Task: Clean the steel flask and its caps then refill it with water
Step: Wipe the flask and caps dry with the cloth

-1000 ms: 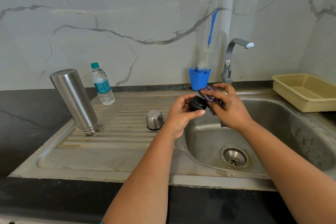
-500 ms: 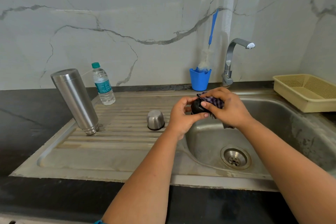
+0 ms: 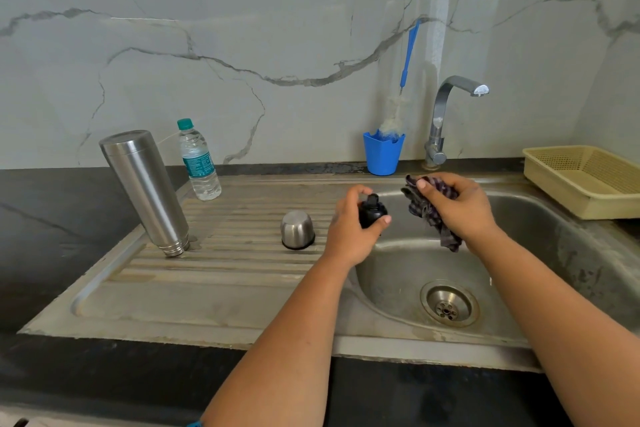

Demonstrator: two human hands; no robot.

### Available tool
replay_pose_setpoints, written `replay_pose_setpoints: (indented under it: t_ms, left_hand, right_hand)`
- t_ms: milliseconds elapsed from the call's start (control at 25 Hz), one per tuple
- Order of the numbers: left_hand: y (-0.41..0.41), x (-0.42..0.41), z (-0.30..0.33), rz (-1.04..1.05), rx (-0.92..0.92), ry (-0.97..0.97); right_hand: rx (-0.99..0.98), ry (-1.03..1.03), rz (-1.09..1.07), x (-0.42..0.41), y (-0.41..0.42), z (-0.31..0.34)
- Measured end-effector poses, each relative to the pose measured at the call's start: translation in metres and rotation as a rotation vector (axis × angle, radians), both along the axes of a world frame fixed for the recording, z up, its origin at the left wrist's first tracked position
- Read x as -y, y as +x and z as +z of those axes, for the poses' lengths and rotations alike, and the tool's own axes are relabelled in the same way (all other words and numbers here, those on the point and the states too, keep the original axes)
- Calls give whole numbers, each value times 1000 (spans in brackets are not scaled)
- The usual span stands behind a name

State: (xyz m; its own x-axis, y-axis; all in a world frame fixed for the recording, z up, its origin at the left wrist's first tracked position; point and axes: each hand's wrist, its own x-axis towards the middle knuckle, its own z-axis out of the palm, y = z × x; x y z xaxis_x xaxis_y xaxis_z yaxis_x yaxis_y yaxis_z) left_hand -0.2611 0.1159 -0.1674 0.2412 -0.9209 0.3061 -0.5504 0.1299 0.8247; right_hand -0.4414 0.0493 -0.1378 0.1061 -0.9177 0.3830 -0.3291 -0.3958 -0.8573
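Observation:
The steel flask (image 3: pixel 147 189) stands upside down and tilted on the ribbed drainboard at the left. A steel cup cap (image 3: pixel 297 229) sits mouth-down in the middle of the drainboard. My left hand (image 3: pixel 349 230) grips the black inner cap (image 3: pixel 371 211) at the basin's left rim. My right hand (image 3: pixel 457 210) holds a dark checked cloth (image 3: pixel 427 210) bunched over the basin, a little apart from the black cap. A plastic water bottle (image 3: pixel 199 161) with a green lid stands behind the flask.
The steel sink (image 3: pixel 391 291) has a drain (image 3: pixel 449 308) low in the basin and a tap (image 3: pixel 446 114) behind it. A blue cup (image 3: pixel 382 154) holds a bottle brush (image 3: pixel 403 80). A yellow plastic basket (image 3: pixel 585 180) sits at the right. Black counter surrounds the sink.
My right hand has pulled the cloth off the black cap and moved right. My left hand has turned the cap so that its top knob shows.

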Motion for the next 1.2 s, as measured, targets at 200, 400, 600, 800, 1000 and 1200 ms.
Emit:
replay_pose_setpoints:
  t_ms: [200,400,600,800,1000,1200]
  left_hand:
    - [-2,1,-3,37,50,-22]
    - [-2,-3,-4,79,16,-131]
    - [-7,-5,0,122,98,-189]
    - [-9,-3,0,161,190,-263]
    - [-14,0,-2,174,250,-274]
    - [-12,1,-1,189,281,-245]
  right_hand:
    - [-364,-502,110,-19,12,-5]
    - [-447,-580,19,-19,6,-6]
    - [-682,-664,91,-25,24,-5]
    - [-738,-673,33,-21,32,-8]
    - [-659,-619,1,-19,31,-12]
    - [-627,-569,22,-17,30,-14]
